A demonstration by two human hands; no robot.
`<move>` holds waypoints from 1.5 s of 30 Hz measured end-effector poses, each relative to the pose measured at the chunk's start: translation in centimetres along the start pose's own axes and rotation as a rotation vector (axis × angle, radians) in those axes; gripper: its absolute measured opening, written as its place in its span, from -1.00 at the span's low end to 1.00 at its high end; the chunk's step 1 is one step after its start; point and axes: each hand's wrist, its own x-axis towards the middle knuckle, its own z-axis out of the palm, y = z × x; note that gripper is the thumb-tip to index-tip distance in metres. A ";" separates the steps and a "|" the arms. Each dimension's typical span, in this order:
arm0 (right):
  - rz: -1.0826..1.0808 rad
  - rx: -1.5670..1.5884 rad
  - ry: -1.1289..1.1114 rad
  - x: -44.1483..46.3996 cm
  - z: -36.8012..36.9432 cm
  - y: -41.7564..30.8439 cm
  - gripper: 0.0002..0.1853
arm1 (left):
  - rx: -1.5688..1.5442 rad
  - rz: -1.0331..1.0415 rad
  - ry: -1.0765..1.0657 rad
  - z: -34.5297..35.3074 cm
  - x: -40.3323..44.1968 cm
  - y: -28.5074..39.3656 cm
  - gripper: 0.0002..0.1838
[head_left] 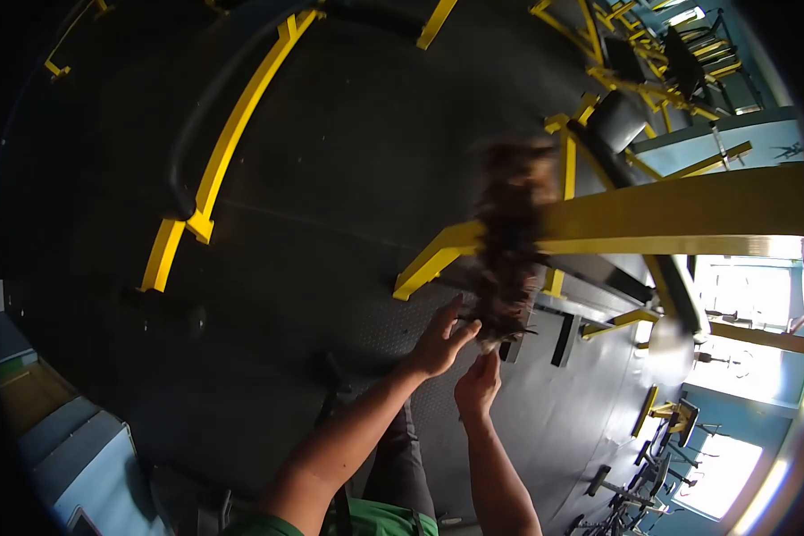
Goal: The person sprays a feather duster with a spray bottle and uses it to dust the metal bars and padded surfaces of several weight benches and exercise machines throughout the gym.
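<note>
A feather duster (509, 232) with dark brown feathers, smeared by motion, stands out ahead of me in front of a yellow beam. My right hand (479, 386) is closed round its lower end, just below the feathers; the grip hides most of the handle. Just left of that, my left hand (442, 342) has its fingers apart, with the thumb at the lowest feathers. Whether the thumb presses on them I cannot tell.
A thick yellow machine beam (679, 210) runs right behind the duster. Another yellow frame (241, 125) with a black padded bar stands left on the black floor (330, 179). More gym machines (661, 71) fill the upper right. Blue boxes (98, 464) sit at lower left.
</note>
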 end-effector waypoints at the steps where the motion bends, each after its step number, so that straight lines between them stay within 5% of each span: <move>1: -0.093 -0.005 0.061 0.2 1.3 0.9 -0.78 | -0.016 -0.050 0.062 0.0 -0.1 -2.1 -0.18; 6: 0.099 -0.273 -0.387 0.9 6.0 6.2 -0.85 | 0.085 -0.229 0.200 -1.8 -0.1 -10.7 -0.13; 9: -0.011 -0.123 -0.123 1.0 8.3 8.2 -0.81 | 0.058 -0.367 0.199 -3.2 -0.8 -10.9 -0.20; 12: -0.071 -0.153 -0.095 1.1 11.8 12.1 -0.80 | -0.052 -0.409 0.273 -4.1 -1.5 -13.7 -0.20; 13: 0.200 -0.208 -0.365 1.6 12.1 11.8 -0.75 | -0.009 -0.388 0.282 -4.3 -1.8 -14.8 -0.20; 16: 0.254 -0.464 -0.680 1.7 14.3 14.6 -0.76 | 0.021 -0.358 0.288 -4.8 -2.8 -17.9 -0.22; 21: 0.138 -0.309 -0.439 0.3 17.0 17.2 -0.74 | 0.017 -0.431 0.398 -4.9 -3.8 -21.3 -0.15; 25: 0.383 -0.359 -0.879 0.1 14.8 19.6 -0.68 | 0.027 -0.425 0.448 -2.7 -5.3 -22.0 -0.21; 28: 0.273 -0.296 -0.870 -3.6 10.1 23.6 -0.73 | -0.034 -0.495 0.498 -0.4 -6.5 -20.0 -0.26; 34: 0.363 0.162 -0.285 -6.4 -1.2 17.1 -0.76 | 0.003 -0.492 0.585 3.9 -6.0 -14.9 -0.27; 39: 0.329 0.312 -0.244 -0.6 5.5 14.7 -0.82 | 0.148 -0.428 0.449 6.5 -2.2 -10.6 -0.27; 45: 0.596 0.322 -0.333 -0.2 8.5 16.9 -0.79 | 0.337 -0.485 0.405 6.3 -2.0 -8.3 -0.25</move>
